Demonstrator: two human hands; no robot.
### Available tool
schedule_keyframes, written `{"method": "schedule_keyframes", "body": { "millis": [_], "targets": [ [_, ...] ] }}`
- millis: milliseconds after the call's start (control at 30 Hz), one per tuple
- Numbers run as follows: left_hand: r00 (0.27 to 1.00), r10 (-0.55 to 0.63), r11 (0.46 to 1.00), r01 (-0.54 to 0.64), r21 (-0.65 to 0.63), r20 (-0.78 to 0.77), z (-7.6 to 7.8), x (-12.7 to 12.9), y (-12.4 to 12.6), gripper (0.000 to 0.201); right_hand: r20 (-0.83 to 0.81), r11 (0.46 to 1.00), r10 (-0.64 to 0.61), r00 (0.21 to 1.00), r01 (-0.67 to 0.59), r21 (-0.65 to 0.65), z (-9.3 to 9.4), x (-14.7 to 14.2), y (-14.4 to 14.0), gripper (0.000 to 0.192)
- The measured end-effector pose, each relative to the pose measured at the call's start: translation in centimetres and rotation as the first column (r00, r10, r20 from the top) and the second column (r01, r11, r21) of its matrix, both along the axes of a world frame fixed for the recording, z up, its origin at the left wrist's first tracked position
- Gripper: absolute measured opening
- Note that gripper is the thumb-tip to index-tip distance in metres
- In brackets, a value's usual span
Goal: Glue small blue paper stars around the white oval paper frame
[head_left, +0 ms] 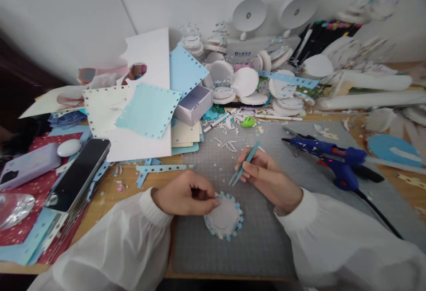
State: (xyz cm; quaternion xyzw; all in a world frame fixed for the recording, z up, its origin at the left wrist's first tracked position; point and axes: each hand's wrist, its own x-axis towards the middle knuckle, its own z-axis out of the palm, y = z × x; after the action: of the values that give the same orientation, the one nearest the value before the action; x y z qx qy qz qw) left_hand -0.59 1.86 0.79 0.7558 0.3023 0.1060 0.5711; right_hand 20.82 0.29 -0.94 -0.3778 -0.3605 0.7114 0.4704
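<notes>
Teal tweezers (pixel 244 164) pinched shut in the right hand (pixel 266 178), left hand (pixel 186 193) pinning the white disc (pixel 223 216) on the mat (pixel 266 237) (1 gap in its blue stars), so place gently.

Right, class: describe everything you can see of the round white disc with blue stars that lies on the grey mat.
The disc is round, white and looks like soft foam or thick paper. Small light-blue stars ring its rim, most of the way round. It lies flat on the grey cutting mat, near the mat's front edge. The left hand rests on its upper left edge, fingers pinching there. The right hand holds teal tweezers, tips pointing down just above the disc, not visibly touching.
</notes>
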Motion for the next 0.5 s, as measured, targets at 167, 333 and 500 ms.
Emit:
{"method": "schedule_keyframes", "body": {
  "millis": [167, 333, 500],
  "targets": [
    [1.000, 0.010, 1.000, -0.010, -0.013, 0.023, -0.4, 0.1, 0.1, 0.032, -0.104, 0.997, 0.017, 0.994, -0.024, -0.068, 0.2, 0.2, 0.5, 0.026],
    [0.961, 0.273, 0.937, -0.275, 0.214, 0.039, 1.5, -0.3, -1.6, 0.031, -0.132, 0.997, 0.037, 0.991, -0.045, -0.064, -0.1, 0.3, 0.6, 0.023],
    [0.717, 0.696, 0.563, -0.573, 0.596, 0.031, 5.5, -6.4, -2.9, 0.027, -0.119, 0.996, 0.031, 0.992, -0.041, -0.078, -0.1, 0.2, 0.5, 0.023]
  ]
}}
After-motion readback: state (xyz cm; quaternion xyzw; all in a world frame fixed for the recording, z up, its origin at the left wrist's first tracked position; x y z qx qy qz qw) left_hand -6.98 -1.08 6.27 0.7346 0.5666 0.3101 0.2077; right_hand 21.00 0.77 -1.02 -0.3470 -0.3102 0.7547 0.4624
